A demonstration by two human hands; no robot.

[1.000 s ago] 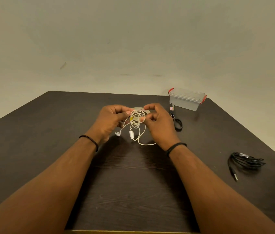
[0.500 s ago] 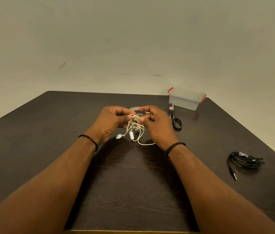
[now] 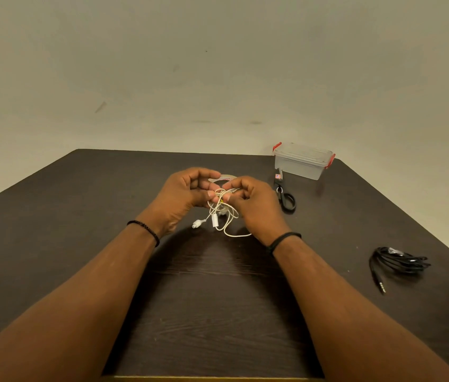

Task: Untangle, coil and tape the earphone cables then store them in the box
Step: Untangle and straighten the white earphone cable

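A thin, glossy white earphone cable [image 3: 222, 213] is pinched in a tangled bunch above the dark wood-grain table [image 3: 52, 216] between the curled fingers of the left hand [image 3: 183, 195] and those of the right hand [image 3: 253, 204], its loops and a small white plug end hanging below. A tape roll [image 3: 224, 178] (mostly hidden) is seen just behind the hands. Further right lie black-handled scissors [image 3: 285, 195], a clear plastic box [image 3: 303, 161] with red clips, lid on, and a loosely coiled black earphone cable [image 3: 395, 261].

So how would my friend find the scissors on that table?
Start at the clear box with red clips at the dark table's far right corner. The scissors lie just in front of it, the only thing with black loop handles.
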